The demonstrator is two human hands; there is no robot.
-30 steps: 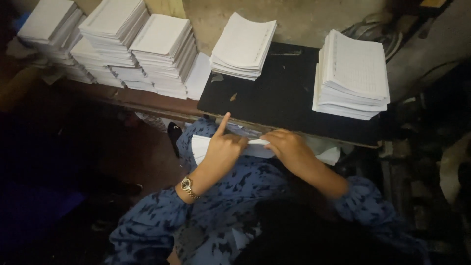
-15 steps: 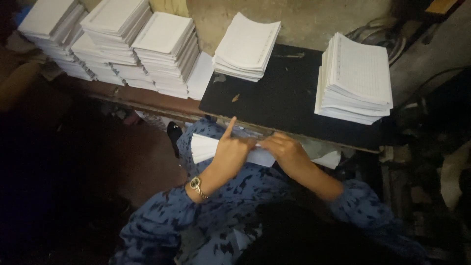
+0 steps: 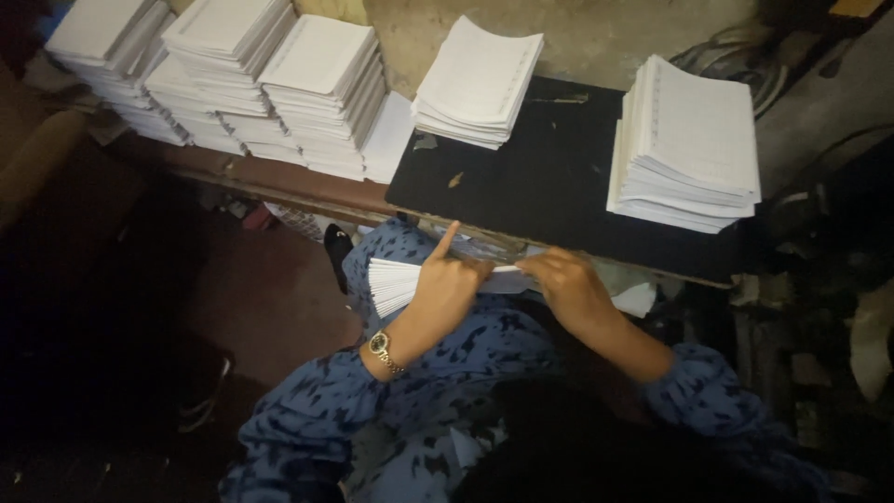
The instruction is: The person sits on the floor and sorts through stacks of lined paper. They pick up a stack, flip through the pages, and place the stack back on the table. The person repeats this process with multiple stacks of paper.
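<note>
Both hands were clamped on the same bundle: the left hand (image 3: 449, 291) closed over the top of a sheaf of white sheets (image 3: 396, 284), index finger sticking straight up, while the right hand (image 3: 570, 291) pinched the other end, fingers curled down over the edge. The sheaf sat in the person's lap, just below the front edge of the black board (image 3: 549, 191), its left end fanned out into thin leaves.

Compared with a second ago, that fan had opened further and slid out to the left of the left hand; earlier only a small corner of paper peeked out there. The hands had barely travelled, so the change was in the paper itself, loosened and spread. My read: the bundle was being jogged or riffled in the lap rather than set down.

A gold wristwatch (image 3: 380, 346) showed on the left wrist, above blue patterned sleeves (image 3: 307, 419). On the board stood two white paper stacks, a lower one (image 3: 478, 82) at the back left and a taller one (image 3: 687, 140) at the right. Further left, on a brown bench (image 3: 279, 179), more stacks (image 3: 223, 74) were ranked close together, touching.
</note>
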